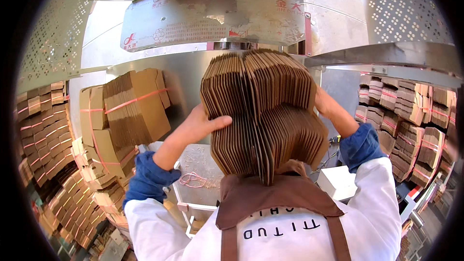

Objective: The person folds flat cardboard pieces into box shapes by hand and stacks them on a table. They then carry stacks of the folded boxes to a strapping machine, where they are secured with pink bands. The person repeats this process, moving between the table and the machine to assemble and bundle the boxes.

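Note:
A thick stack of folded brown cardboard sheets (285, 92) stands upright in front of my chest, its many edges facing up. Near its middle the sheets split into two fanned halves, and a few stick out toward my apron. My left hand (207, 122) grips the stack's left side, thumb laid over the edges and the other fingers hidden. On the far right side my right hand (323, 100) presses against the stack, its fingers mostly out of sight behind the cardboard.
A metal machine with a printed front panel (193, 17) stands ahead, above a steel tabletop (186, 75). Cardboard bundles tied with pink strap (130, 106) sit at the left. More tied bundles (411, 121) are piled at the right. A pink string loop (192, 180) lies below.

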Demonstrator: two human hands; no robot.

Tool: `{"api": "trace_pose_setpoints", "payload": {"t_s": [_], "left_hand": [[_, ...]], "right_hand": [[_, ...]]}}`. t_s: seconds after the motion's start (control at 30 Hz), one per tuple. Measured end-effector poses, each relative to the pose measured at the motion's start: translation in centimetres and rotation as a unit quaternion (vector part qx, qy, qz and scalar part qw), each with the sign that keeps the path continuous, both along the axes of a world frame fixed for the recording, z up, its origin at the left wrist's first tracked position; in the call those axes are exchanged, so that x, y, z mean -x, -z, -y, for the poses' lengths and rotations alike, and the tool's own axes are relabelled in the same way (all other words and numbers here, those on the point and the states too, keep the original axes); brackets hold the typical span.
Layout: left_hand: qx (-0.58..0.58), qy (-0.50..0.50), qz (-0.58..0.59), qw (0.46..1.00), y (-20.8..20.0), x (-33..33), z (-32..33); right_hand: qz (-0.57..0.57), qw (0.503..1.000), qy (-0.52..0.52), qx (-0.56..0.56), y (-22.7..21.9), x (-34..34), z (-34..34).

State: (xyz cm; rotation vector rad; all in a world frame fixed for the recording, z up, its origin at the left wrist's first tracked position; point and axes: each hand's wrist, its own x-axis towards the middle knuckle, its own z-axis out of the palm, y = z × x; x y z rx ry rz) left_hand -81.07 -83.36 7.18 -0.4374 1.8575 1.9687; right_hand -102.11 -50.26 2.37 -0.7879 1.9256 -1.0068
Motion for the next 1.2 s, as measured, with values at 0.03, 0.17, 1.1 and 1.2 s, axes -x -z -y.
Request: {"api": "trace_pose_setpoints", "payload": {"t_s": [0.03,0.17,1.1,1.2], "left_hand": [[-0.016,0.009,0.015,1.0,-1.6,0.3,-0.1],[-0.099,0.012,0.224,0.97,0.8,-0.7,-1.1],[-0.027,-0.154,0.04,0.987,7.1,0.1,-4.0],[0.08,-0.116,-0.001,0.99,4.0,0.8,-2.7]], "right_hand": [[-0.017,1.0,-0.006,0.008,0.4,-0.2,-0.7],[-0.109,0.991,-0.078,-0.018,3.8,-0.4,-2.4],[0.095,0.99,0.1,-0.018,0.8,-0.7,1.2],[-0.07,0.991,0.099,0.063,-1.3,-1.5,1.5]]}}
